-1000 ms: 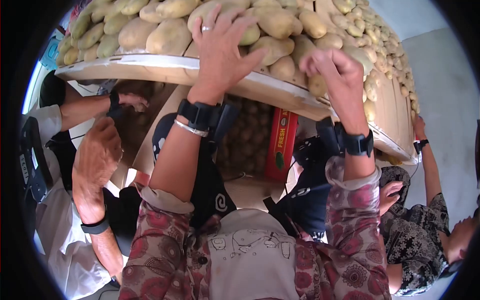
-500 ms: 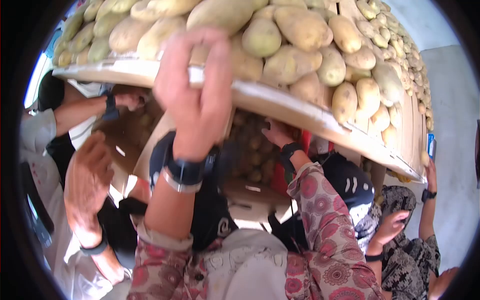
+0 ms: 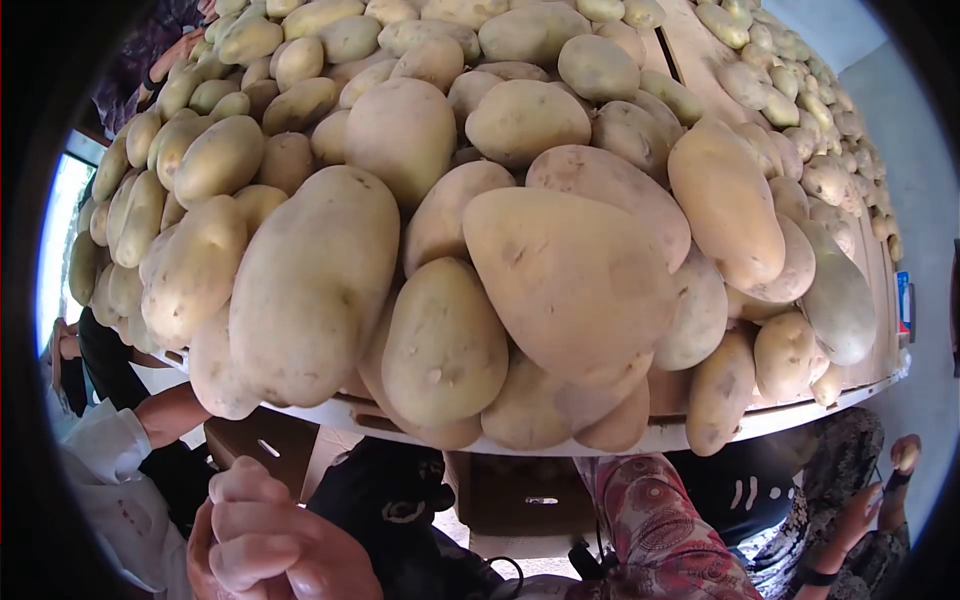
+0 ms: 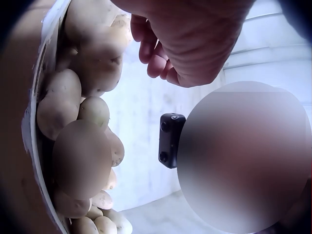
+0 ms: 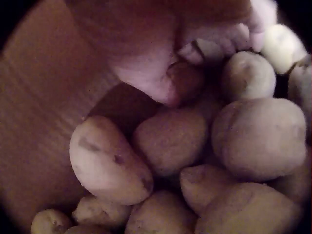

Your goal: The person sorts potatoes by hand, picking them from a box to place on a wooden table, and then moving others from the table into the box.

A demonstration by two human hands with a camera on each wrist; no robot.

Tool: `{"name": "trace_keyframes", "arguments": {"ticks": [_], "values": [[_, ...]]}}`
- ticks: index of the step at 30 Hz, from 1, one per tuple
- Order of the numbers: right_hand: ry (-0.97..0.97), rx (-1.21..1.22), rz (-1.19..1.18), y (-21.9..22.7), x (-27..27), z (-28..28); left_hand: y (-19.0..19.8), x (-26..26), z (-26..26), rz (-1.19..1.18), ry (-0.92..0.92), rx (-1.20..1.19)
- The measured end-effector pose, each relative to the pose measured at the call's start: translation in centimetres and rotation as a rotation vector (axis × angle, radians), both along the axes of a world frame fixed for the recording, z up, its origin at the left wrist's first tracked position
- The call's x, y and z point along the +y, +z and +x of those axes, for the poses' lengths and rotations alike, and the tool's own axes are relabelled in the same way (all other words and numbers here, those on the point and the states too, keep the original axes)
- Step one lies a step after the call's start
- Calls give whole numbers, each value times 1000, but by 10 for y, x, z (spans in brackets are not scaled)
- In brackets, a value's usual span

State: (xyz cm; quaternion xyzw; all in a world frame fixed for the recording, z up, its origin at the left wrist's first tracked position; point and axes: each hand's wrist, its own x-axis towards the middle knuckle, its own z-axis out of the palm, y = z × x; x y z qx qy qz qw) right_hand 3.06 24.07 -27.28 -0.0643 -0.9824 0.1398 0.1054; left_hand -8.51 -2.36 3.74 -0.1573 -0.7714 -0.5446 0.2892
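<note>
My left hand is raised at the lower left of the head view, below the edge of the potato-covered board, its fingers loosely curled and nothing seen in them. In the left wrist view the same hand hangs off to the side of the piled potatoes. My right hand is hidden under the board in the head view; only its patterned sleeve shows. In the right wrist view, my right hand reaches into a dim carton and grips a shaded potato. Several loose potatoes lie just below it.
A pale-edged board carries the large heap of potatoes. Cardboard cartons stand beneath it. Other people sit close by, a white sleeve at left and a hand at right. A small black camera shows beside a blurred patch.
The head view has shifted up over the heap. My left hand has dropped from above the board's edge to the lower left. My right hand has moved from the potatoes down under the board.
</note>
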Motion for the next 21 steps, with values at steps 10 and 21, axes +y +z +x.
{"name": "trace_keyframes", "arguments": {"ticks": [10, 21], "values": [[70, -124, -88, 5, -13, -70, 9, -4, 2, -86, -41, -120], [147, -361, -199, 15, 13, -23, 10, 3, 8, -84, -94, -190]]}}
